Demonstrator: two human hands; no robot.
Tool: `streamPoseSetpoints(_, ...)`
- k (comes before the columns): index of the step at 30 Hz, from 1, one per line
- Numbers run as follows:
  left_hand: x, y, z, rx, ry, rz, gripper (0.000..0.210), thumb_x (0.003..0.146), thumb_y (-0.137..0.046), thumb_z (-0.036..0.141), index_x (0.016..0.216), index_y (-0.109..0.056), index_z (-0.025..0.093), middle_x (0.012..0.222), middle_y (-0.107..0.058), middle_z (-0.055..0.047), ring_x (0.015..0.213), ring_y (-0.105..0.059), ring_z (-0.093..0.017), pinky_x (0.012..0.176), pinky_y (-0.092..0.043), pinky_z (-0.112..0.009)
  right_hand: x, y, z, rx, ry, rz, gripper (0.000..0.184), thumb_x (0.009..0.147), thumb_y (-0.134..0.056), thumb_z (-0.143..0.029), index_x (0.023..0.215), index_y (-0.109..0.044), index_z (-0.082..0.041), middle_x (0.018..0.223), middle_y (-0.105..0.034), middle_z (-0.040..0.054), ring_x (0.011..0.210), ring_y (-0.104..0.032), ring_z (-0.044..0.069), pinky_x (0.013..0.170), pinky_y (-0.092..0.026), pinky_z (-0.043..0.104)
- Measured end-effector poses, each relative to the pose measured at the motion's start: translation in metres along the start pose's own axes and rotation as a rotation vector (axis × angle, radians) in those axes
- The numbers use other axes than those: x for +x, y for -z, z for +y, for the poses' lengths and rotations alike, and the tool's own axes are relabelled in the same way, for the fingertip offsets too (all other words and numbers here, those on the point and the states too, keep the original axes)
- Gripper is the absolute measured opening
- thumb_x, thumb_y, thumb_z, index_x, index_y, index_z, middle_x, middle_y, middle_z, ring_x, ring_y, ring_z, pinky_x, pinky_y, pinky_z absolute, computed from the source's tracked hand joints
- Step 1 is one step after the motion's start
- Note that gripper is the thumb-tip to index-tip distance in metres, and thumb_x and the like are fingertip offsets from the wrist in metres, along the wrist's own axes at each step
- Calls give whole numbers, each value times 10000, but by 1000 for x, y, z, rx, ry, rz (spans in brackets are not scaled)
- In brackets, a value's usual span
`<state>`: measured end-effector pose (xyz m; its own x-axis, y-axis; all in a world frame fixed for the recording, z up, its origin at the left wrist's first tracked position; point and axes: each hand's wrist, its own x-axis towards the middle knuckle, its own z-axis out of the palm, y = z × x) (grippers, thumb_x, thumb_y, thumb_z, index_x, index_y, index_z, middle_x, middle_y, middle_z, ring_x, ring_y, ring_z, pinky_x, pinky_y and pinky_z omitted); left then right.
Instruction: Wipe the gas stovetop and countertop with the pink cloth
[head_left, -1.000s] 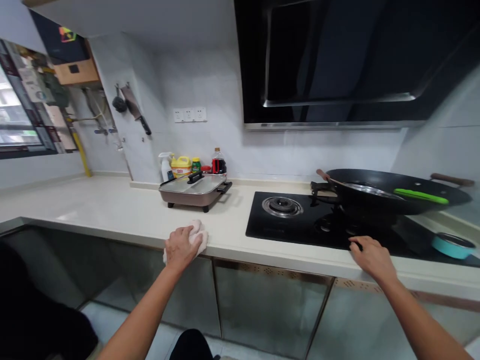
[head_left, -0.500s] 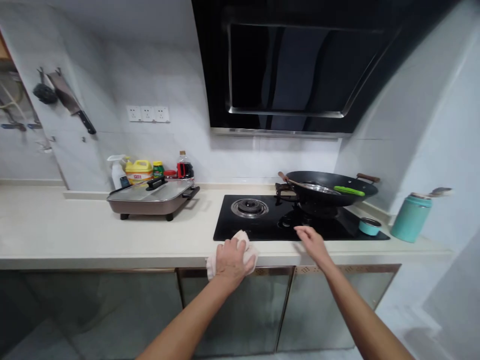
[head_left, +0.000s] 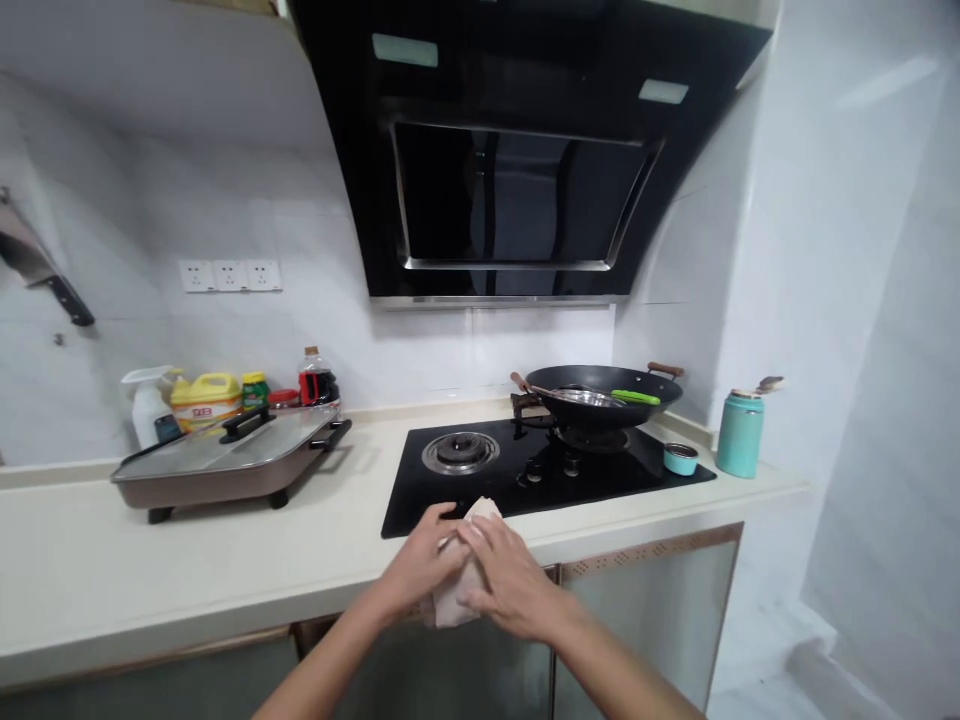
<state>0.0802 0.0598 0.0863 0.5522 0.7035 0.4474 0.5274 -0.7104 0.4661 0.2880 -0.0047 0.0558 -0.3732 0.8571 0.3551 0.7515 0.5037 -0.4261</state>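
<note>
A pale pinkish-white cloth (head_left: pixel 455 598) hangs between my two hands over the counter's front edge, close to the black cooktop (head_left: pixel 420 510). My left hand (head_left: pixel 420 562) grips the cloth from the left, its fingers curled against it. From the right, my right hand (head_left: pixel 516 582) holds it too, with fingers across its upper part and thumb on its side. The fingertips of both hands meet, so part of the cloth is hidden. Behind the hands lies the bare left burner (head_left: pixel 460 453).
A black wok (head_left: pixel 637 385) with a green-handled utensil (head_left: pixel 634 397) sits on the right burner. To its right are a small turquoise cup (head_left: pixel 680 460) and a turquoise jar (head_left: pixel 740 435). An electric pan (head_left: pixel 202 488) with a glass lid stands left, before several bottles. A range hood (head_left: pixel 517 200) overhangs the cooktop.
My right hand has come left from beside the cooktop's front edge onto the cloth. Both hands now hold it, where only the left did. The view has turned right and tilted up.
</note>
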Motion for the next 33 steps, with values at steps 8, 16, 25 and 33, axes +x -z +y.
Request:
streamPoseSetpoints(8, -14, 65, -102, 357, 185, 256, 414, 933, -496, 498, 1090, -777, 238, 1234, -717, -115, 1206, -659, -289, 1088, -508, -469, 35, -17, 3, -141, 56, 99, 761, 859, -720, -685, 1504, -470, -366, 1608, -402, 102, 1534, -227, 408, 1229, -240, 641)
streamPoseSetpoints(16, -25, 55, -125, 581, 342, 117, 469, 959, -467, 530, 1222, -752, 267, 1304, -708, -115, 1240, -627, -324, 1017, -489, -486, 89, 18, 23, -62, 85, 0, 528, 902, -707, -641, 1278, -634, -278, 1305, -585, 64, 1192, -490, 268, 1049, -419, 439)
streamPoseSetpoints(25, -28, 55, -122, 582, 342, 107, 423, 971, -488, 516, 1193, -764, 284, 1297, -709, -105, 1240, -624, -313, 1002, -480, -470, 143, 41, 84, -281, -261, 50, 453, 1034, -524, -493, 1381, -575, -207, 1408, -544, 144, 1272, -483, 292, 1078, -382, 447)
streamPoseSetpoints(33, -27, 56, -109, 556, 379, 113, 390, 948, -523, 510, 1160, -769, 295, 1282, -714, -101, 1203, -626, -312, 976, -478, -467, 195, 78, 124, -389, -326, -241, 353, 910, -682, -459, 1240, -680, -335, 1382, -603, 89, 1273, -525, 347, 1070, -360, 572)
